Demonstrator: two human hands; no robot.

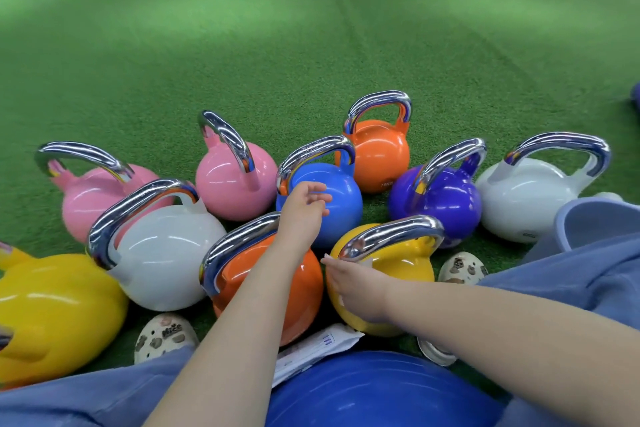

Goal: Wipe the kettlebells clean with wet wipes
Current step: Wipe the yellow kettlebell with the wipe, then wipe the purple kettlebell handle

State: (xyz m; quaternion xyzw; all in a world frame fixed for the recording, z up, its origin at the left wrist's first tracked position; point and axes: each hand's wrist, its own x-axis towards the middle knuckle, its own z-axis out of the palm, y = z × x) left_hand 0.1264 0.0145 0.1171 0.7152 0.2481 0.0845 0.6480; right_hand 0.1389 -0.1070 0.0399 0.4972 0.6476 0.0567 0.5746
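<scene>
1. OK, kettlebells sit bunched on the green turf floor (311,45). I count two pink, two white, two orange, two yellow, one blue, one purple.
2. Left hand (306,199) reaches over the near orange kettlebell (277,288) to the blue kettlebell (332,204). Fingers are loosely spread, touching or just off the blue shell; I can't tell which. It holds nothing.
3. Right hand (349,281) rests against the left side of the near yellow kettlebell (391,274), just under its chrome handle. Fingers look fairly straight. A pale scrap shows at the fingertips and palm edge, maybe a wipe; I can't tell.
4. Wipes pack (311,354) lies on the floor between the orange and yellow kettlebells, just ahead of the blue ball (374,395).
5. My read: a wipe pass on the yellow one is the step in hand. Do it well by steadying the handle, sweeping the whole shell, then the chrome.
6. Pose: both forearms are extended forward and low, the left further out and the right angled inward.
</scene>
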